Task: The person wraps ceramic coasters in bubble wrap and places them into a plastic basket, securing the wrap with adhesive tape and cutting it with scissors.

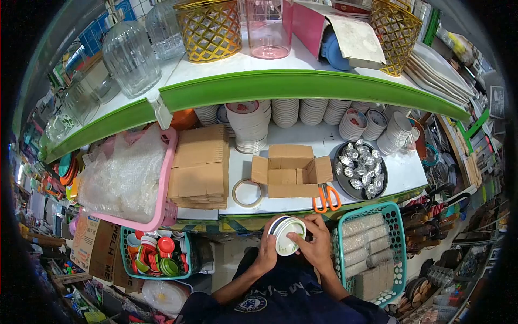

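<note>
In front of my chest I hold a small stack of white bowls (pixel 287 244), the top one with a green pattern inside and a dark band showing at the rim of another. My left hand (pixel 264 254) is wrapped round the left side of the bowls. My right hand (pixel 317 247) grips them from the right, its thumb inside the top bowl. Just beyond my hands, an open cardboard box (pixel 291 190) stands on the white shelf, its flaps spread. Orange-handled scissors (pixel 326 198) lie beside the box, partly hidden by it, and a roll of tape (pixel 247 193) lies to its left.
Left of the box are flattened cardboard boxes (pixel 198 162) and a pink basket (pixel 168 183) of clear plastic wrap. A dark round tray (pixel 345 186) holds foil-like pieces. Stacked bowls (pixel 248 124) line the back under a green-edged shelf (pixel 302 86). Teal baskets (pixel 399 259) flank me below.
</note>
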Demonstrator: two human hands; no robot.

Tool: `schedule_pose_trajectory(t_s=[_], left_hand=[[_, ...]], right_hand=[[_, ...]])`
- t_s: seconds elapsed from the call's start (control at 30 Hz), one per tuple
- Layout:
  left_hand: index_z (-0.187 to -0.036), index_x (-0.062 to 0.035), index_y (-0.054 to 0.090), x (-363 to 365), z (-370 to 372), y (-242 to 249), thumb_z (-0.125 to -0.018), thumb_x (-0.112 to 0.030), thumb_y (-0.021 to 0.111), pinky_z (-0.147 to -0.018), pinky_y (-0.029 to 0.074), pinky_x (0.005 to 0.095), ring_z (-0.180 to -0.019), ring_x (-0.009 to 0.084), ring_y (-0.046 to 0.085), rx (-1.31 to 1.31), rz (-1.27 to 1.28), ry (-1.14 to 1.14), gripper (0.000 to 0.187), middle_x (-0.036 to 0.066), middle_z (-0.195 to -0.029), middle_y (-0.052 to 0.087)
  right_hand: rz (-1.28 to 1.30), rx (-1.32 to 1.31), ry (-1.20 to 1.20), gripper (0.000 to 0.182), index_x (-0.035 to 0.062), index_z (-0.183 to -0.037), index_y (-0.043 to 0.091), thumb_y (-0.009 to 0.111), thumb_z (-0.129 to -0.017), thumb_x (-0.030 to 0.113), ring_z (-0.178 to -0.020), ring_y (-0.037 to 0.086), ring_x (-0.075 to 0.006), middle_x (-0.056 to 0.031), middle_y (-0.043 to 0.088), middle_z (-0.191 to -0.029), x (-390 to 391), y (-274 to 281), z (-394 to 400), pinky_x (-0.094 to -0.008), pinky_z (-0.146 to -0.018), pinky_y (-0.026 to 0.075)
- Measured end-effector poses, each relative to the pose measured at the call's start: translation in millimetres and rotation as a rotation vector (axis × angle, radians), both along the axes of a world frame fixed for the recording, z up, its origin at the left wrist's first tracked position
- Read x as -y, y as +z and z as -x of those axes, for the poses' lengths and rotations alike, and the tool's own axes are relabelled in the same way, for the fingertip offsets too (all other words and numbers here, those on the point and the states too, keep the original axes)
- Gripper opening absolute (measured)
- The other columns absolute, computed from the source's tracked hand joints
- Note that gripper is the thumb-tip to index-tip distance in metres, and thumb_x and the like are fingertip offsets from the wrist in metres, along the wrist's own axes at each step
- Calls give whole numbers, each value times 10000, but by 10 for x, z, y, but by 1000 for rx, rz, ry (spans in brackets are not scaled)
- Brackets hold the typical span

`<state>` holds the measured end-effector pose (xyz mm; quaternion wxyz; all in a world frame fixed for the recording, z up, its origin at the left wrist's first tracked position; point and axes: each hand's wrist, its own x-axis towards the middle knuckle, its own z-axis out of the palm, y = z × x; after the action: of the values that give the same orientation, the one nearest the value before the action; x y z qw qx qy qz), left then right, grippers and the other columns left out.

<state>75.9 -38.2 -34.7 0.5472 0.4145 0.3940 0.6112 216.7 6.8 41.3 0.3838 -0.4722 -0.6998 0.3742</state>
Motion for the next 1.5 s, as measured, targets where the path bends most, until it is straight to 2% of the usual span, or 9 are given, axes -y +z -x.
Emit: schedule_pose_trajectory(t_s=[0.33,0.4,0.6,0.67,0.83,0.97,1.07,1.27,1.5], left_hand=[[-1447,-6,215,-144,-78,32,-902,-718,297,-1029,384,382,-1227,244,465,-81,-120,104,901,185,-1340,427],[-1471,-44,145,-208,-65,127,-888,-726,311,-1028,397,401,-1240,268,470,210,-110,-33,912,208,-1343,439],[-1516,-186,62,-294,54,315,-886,-706,385,-1050,399,463,-1292,308,439,435,-31,-234,878,236,-1394,416],[-1517,-208,110,-327,92,386,-885,-727,346,-1022,438,456,-1259,320,486,445,67,-263,851,237,-1365,451],[-1504,-272,163,-475,255,578,-853,-761,372,-816,520,657,-1222,512,462,687,149,-458,840,239,-1397,412],[-1492,-252,206,-578,321,618,-874,-752,329,-885,493,627,-1270,462,439,718,85,-536,805,214,-1470,338],[-1513,-358,99,-599,294,666,-886,-728,347,-913,465,650,-1284,492,408,639,103,-454,769,232,-1511,268],[-1516,-375,65,-628,298,655,-895,-700,381,-989,416,629,-1298,474,403,755,61,-502,768,226,-1520,258],[-1535,-285,73,-611,347,594,-943,-513,499,-1038,397,551,-1293,403,438,666,92,-518,765,209,-1515,274]], right_hand=[[111,-234,-29,328,-24,-989,691,826,-739,141,-855,623,-177,-114,643,-974,-123,-198,-101,-284,-741,507],[199,-339,-22,320,-29,-988,672,821,-742,111,-866,627,-168,-113,649,-995,-135,-240,-144,-288,-762,509],[138,-635,18,326,-27,-1039,598,775,-769,20,-894,626,-145,-95,655,-1004,-210,-441,-256,-287,-797,511],[255,-930,-69,301,-6,-1034,597,755,-778,3,-882,627,-143,-87,653,-997,-207,-497,-256,-290,-806,510],[393,-1279,-406,178,25,-1020,569,636,-858,-8,-683,639,-137,-62,639,-858,-273,-78,-145,-248,-572,535],[313,-1235,-453,184,17,-1021,564,615,-855,-41,-682,641,-135,-55,631,-856,-352,26,-189,-255,-577,544],[285,-1186,-447,204,18,-1032,561,617,-847,-46,-691,645,-131,-56,633,-867,-383,-18,-230,-255,-586,550],[286,-1105,-431,250,20,-1045,549,655,-823,-28,-708,651,-126,-54,638,-869,-406,48,-188,-252,-608,558],[228,-883,-213,269,16,-1024,532,714,-827,1,-852,666,-141,-103,688,-987,-479,-59,-164,-274,-775,527]])
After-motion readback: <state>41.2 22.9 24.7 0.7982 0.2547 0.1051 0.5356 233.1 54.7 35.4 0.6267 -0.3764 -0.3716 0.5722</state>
